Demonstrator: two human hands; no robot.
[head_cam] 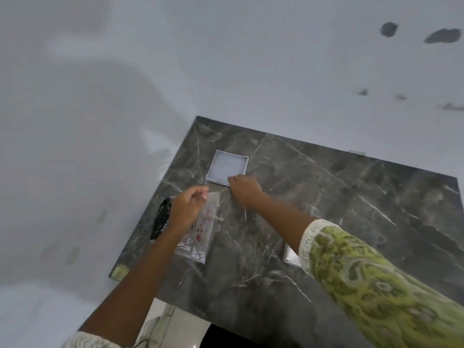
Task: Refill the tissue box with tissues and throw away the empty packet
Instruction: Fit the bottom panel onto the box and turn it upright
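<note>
A shallow white square tissue box (226, 165) lies open on the dark marble table (326, 209), near its far left corner. My right hand (244, 189) reaches across, its fingertips curled on the box's near right rim. A flat clear plastic packet (202, 237) with red print lies on the table closer to me. My left hand (188, 208) is over the packet's upper left part with its fingers loosely bunched; blur hides whether they pinch the plastic.
A black object (160, 219) lies at the table's left edge, partly under my left wrist. A white flat piece (291, 257) shows beneath my right forearm. Pale floor surrounds the table on the left and beyond.
</note>
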